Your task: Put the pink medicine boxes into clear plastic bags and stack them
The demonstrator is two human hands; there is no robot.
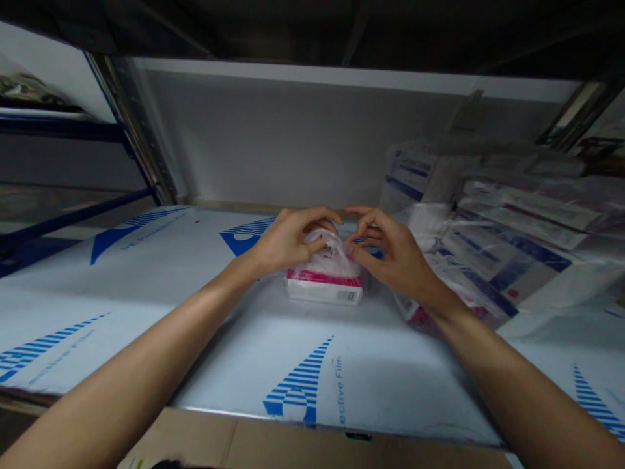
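A small white and pink box [325,287] wrapped in clear plastic lies on the shelf board [146,293], which is covered in white film with blue logos. My left hand [286,240] pinches the loose plastic at the top of the box from the left. My right hand [393,251] grips the same plastic from the right. Both hands meet above the box, fingers curled on the wrapping.
A pile of plastic-wrapped flat packages [498,234] fills the right side of the shelf. A blue metal rack upright and beam [78,215] stand at the left. A cardboard edge [254,443] lies below the shelf front. The shelf above hangs low.
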